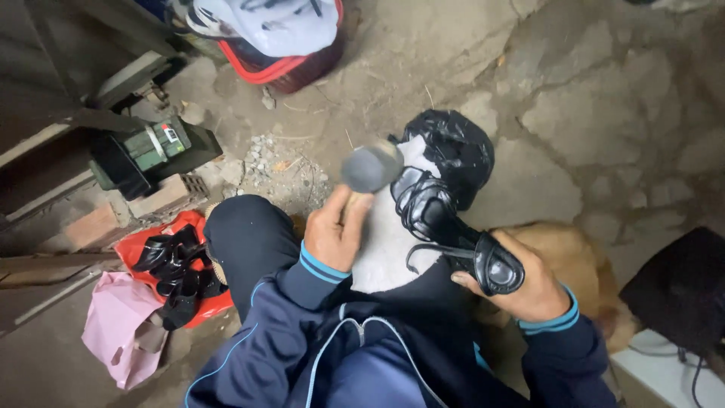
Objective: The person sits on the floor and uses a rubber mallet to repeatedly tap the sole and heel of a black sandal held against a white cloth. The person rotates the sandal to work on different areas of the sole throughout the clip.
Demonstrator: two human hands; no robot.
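Left hand [336, 236] clenched round the handle of a blurred grey round-headed hammer [371, 166] raised just above a black strappy leather sandal [453, 238], gripped at its heel by the right hand [529, 283], resting on a black-wrapped white stand [393, 249].

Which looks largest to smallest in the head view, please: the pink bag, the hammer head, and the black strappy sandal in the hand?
1. Pink bag, clearly the largest.
2. Black strappy sandal, held by the right hand.
3. Hammer head, blurred, raised by the left hand; it sits nearer the camera, yet looks smallest.
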